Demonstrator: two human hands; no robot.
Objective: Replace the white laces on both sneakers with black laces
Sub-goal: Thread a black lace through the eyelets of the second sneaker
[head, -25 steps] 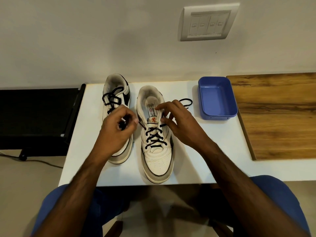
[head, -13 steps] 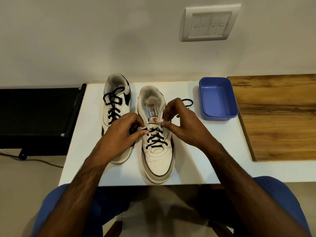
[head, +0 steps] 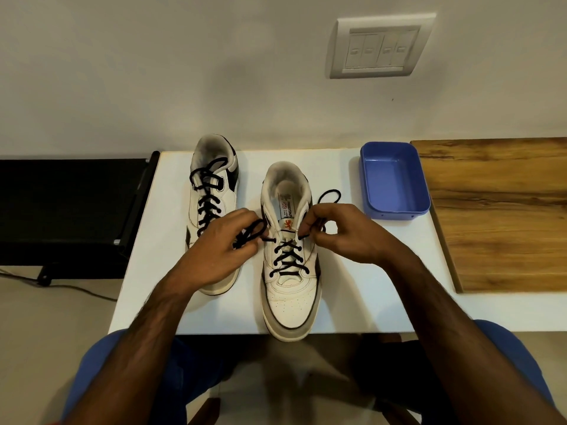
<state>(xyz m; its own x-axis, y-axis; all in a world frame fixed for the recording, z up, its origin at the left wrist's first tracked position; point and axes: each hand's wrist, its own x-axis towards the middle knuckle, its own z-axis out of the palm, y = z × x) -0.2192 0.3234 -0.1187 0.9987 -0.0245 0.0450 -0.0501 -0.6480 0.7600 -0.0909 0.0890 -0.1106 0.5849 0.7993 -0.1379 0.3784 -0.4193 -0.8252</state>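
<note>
Two white sneakers stand on the white table (head: 352, 286), toes toward me. The left sneaker (head: 214, 185) is laced in black, its top loops loose. The right sneaker (head: 290, 289) has a black lace (head: 287, 256) crossed through its lower eyelets. My left hand (head: 214, 256) grips the lace's left end, bunched in a loop beside the shoe. My right hand (head: 346, 237) pinches the lace's right end at an upper eyelet; the rest of that end curls on the table behind it (head: 329, 194). No white laces are in view.
A blue plastic tray (head: 394, 207) sits at the table's back right. A wooden board (head: 503, 216) adjoins the table on the right. A black surface (head: 67, 210) lies to the left. A switch plate (head: 380, 44) is on the wall.
My left hand moved from over the left sneaker toward the right sneaker and now holds a bunched loop of black lace. My right hand shifted down to the eyelet.
</note>
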